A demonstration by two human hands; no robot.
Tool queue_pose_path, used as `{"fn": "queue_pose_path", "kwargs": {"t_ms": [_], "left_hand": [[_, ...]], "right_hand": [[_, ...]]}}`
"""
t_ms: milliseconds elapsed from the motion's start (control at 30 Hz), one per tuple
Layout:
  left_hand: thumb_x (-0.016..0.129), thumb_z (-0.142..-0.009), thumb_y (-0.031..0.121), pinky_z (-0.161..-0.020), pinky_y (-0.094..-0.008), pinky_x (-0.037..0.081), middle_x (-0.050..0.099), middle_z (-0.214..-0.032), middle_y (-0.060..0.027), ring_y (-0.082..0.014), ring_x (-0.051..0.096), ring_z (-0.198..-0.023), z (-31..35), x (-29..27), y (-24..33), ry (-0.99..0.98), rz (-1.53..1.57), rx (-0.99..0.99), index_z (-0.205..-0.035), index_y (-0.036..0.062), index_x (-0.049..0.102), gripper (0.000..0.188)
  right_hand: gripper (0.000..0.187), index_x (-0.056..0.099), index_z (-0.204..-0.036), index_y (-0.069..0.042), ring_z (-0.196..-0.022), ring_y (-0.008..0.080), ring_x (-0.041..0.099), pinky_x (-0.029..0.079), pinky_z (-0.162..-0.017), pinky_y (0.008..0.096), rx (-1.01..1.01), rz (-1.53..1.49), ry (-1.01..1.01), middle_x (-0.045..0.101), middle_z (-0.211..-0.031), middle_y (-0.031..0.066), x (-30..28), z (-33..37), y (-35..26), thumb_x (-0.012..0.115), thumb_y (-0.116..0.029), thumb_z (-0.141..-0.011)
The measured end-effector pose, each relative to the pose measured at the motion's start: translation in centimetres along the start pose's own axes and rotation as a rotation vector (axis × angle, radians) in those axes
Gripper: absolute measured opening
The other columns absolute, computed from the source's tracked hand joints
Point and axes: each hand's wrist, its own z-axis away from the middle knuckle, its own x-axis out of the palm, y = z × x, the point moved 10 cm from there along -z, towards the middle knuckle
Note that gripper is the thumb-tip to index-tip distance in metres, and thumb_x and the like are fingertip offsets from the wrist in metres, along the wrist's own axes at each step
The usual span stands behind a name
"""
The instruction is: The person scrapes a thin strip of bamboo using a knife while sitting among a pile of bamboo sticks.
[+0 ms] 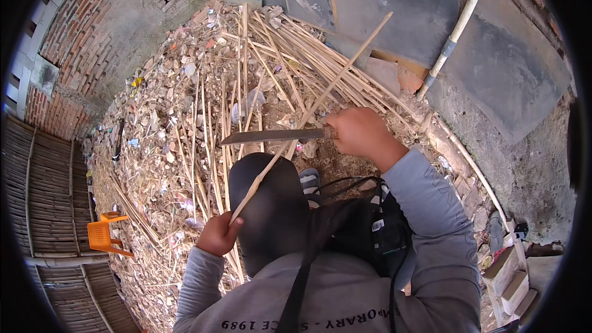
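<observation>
My left hand (219,235) is closed around the near end of a long, pale bamboo strip (343,71), which slants up and away to the right. A knobby joint shows a little above that hand. In my right hand (362,138) is the handle of a machete (271,136), its long, dark blade pointing left. The blade crosses the strip in this view; I cannot tell whether they touch. Beyond both hands, many loose bamboo strips (308,49) lie heaped on the ground. My knee, in dark cloth (262,191), is below the blade.
Rubble and litter (154,148) cover the ground. An orange plastic chair (106,234) is at the left, by a bamboo-slat wall (52,191). A brick wall (98,18) rises at the far left. A white pipe (459,28) leans at the right. A black bag (376,228) rests against me.
</observation>
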Motion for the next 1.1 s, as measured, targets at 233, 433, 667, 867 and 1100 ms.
{"fn": "queue_pose_path", "kwargs": {"t_ms": [233, 433, 667, 867, 1100], "left_hand": [[0.055, -0.103, 0.034, -0.053, -0.044, 0.041, 0.055, -0.06, -0.0203, -0.0344, 0.055, -0.053, -0.5, 0.1, -0.4, -0.029, 0.043, 0.021, -0.08, -0.0026, 0.058, 0.043], [0.054, -0.104, 0.036, -0.056, -0.0444, 0.042, 0.055, -0.061, -0.0209, -0.0336, 0.055, -0.056, -1.1, 0.4, 0.0, -0.037, 0.071, -0.018, -0.081, -0.0033, 0.058, 0.046], [0.055, -0.104, 0.038, -0.056, -0.0449, 0.041, 0.053, -0.061, -0.0204, -0.0341, 0.053, -0.055, 0.0, 0.3, -0.2, -0.023, 0.061, 0.005, -0.08, -0.0025, 0.056, 0.047], [0.059, -0.101, 0.037, -0.053, -0.0465, 0.041, 0.055, -0.062, -0.0209, -0.0388, 0.056, -0.055, -0.7, 0.7, 0.6, -0.003, 0.003, 0.051, -0.077, -0.0006, 0.054, 0.045], [0.061, -0.1, 0.037, -0.055, -0.0454, 0.043, 0.056, -0.063, -0.02, -0.0367, 0.056, -0.055, 0.3, -0.2, 0.2, 0.022, -0.045, 0.046, -0.081, -0.0004, 0.056, 0.043]], "right_hand": [[0.023, 0.069, -0.098, -0.01, -0.084, 0.0391, 0.069, 0.054, -0.074, 0.0503, 0.155, -0.131, 0.06, 0.07, -0.084, 0.0176, 0.1, -0.3, 3.5, 0.071, -0.021, -0.078], [0.04, 0.07, -0.111, -0.004, -0.088, 0.043, 0.068, 0.054, -0.08, 0.0512, 0.2, -0.169, -0.004, 0.07, -0.09, 0.0236, 0.1, -1.2, 4.8, 0.071, -0.017, -0.073], [0.028, 0.068, -0.101, -0.005, -0.083, 0.043, 0.068, 0.054, -0.075, 0.0506, 0.07, -0.065, 0.054, 0.069, -0.083, 0.0217, -1.1, -0.4, 2.9, 0.07, -0.017, -0.075], [0.025, 0.069, -0.097, -0.005, -0.085, 0.0424, 0.068, 0.055, -0.076, 0.0511, 0.225, -0.136, 0.086, 0.07, -0.086, 0.0213, -0.8, -0.2, 7.0, 0.07, -0.017, -0.075], [0.034, 0.068, -0.106, -0.007, -0.09, 0.0419, 0.068, 0.055, -0.079, 0.052, 0.172, 0.008, 0.032, 0.07, -0.093, 0.0225, -1.0, -0.1, 4.3, 0.07, -0.02, -0.075]]}}
